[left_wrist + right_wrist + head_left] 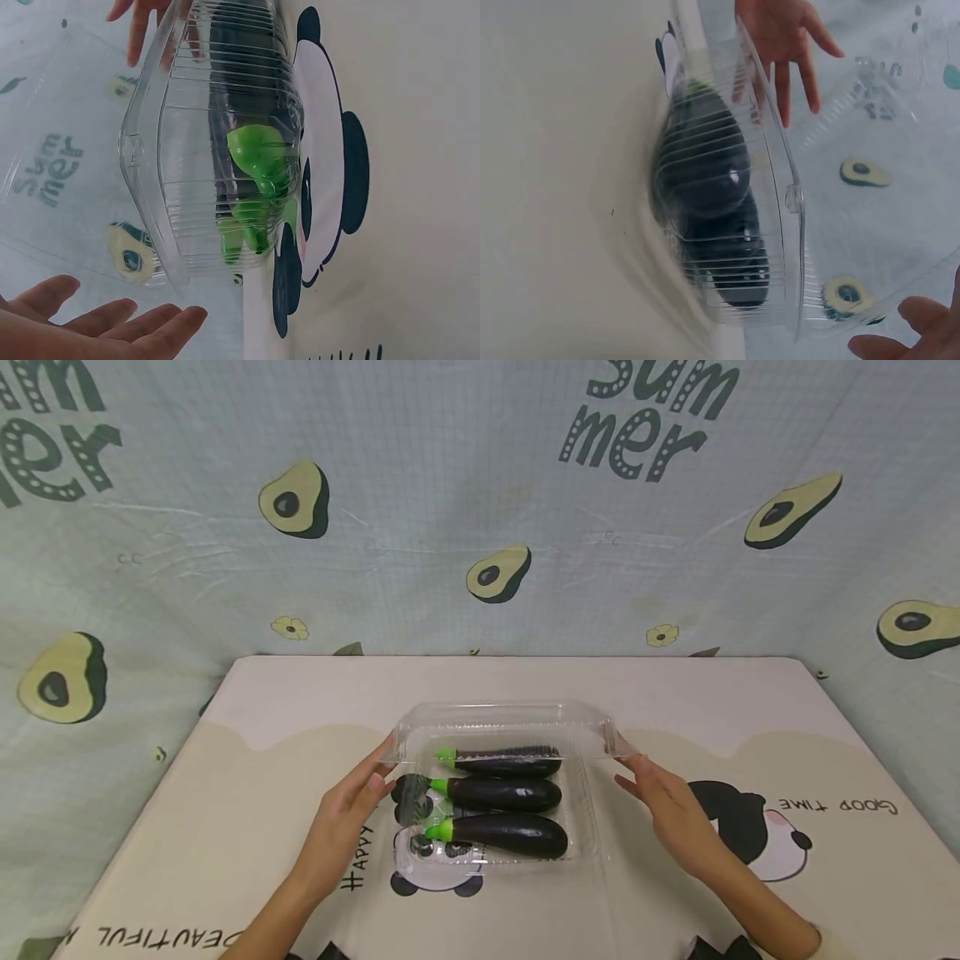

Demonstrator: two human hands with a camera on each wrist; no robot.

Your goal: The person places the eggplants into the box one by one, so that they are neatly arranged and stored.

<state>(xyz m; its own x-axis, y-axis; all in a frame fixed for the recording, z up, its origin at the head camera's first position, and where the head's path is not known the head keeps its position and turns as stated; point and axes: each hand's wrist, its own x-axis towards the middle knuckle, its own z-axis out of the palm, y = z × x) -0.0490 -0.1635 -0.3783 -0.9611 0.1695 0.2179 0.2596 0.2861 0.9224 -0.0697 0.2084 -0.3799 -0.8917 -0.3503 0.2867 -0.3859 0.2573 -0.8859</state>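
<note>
Three dark purple eggplants with bright green stems, the nearest one [510, 835] among them, lie side by side in a clear plastic clamshell box [588, 827]. Its hinged lid [502, 717] stands raised at the far side. My left hand [348, 806] is at the lid's left corner, fingers extended. On the opposite side, my right hand [671, 810] reaches the lid's right corner with fingers fairly straight. Both wrist views show spread fingers beside the clear plastic; exact contact is hard to tell. In the left wrist view, green stems [255, 154] show through the ribbed wall.
The box rests on a pale table mat [300, 693] printed with pandas and words. A panda print [438, 868] lies partly under the box. Behind the table hangs a light curtain [420, 468] with avocado pictures.
</note>
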